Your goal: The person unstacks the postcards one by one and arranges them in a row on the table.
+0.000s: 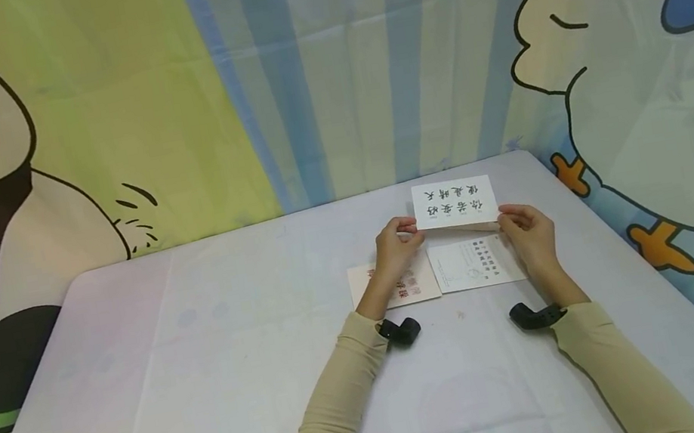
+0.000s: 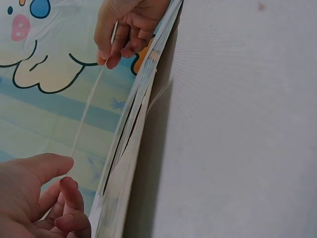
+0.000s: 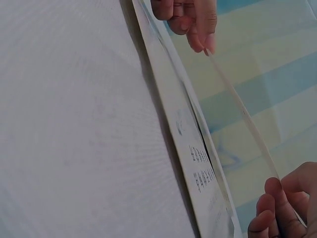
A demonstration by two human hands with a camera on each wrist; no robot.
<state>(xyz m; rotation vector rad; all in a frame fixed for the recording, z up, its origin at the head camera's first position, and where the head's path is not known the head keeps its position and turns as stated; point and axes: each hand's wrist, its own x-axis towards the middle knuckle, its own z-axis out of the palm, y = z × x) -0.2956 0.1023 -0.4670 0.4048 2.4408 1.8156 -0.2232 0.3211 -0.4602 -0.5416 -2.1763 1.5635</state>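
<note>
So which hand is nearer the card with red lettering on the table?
Left: in the head view, the left hand overlaps the red-lettered card; the right hand is farther right, by the right end of the black-lettered card lying beside it.

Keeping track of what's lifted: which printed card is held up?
The white card with two rows of large dark characters, pinched by the left hand and right hand; the red-lettered card and small-print card lie lower.
</note>
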